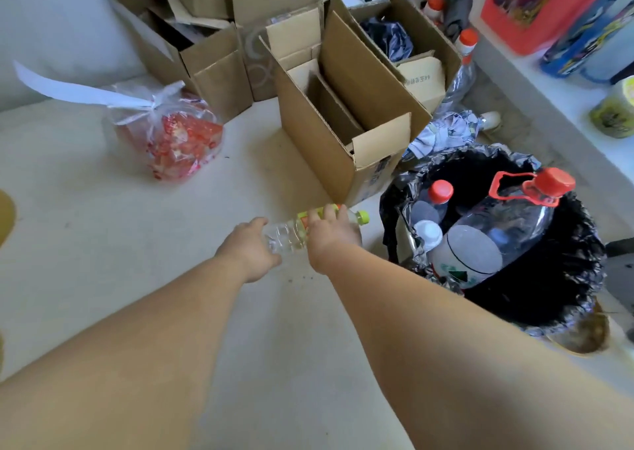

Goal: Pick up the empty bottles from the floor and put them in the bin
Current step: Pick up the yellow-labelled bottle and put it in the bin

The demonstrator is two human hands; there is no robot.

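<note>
A clear plastic bottle (290, 233) with a yellow-green cap and label lies sideways just above the pale floor, left of the bin. My left hand (250, 250) grips its base end and my right hand (331, 231) wraps its upper body near the label. The bin (562, 278), lined with a black bag, stands at the right. It holds a large clear jug with a red cap and red handle (507, 223), a red-capped bottle (434, 202) and a white-capped bottle (429, 235).
An open cardboard box (329, 141) stands just behind the bottle, with more boxes (206, 48) behind it. A clear bag of red items (175, 134) lies at the left. More red-capped bottles (463, 65) and crumpled cloth (442, 134) sit behind the bin. A white ledge (549, 82) runs along the right.
</note>
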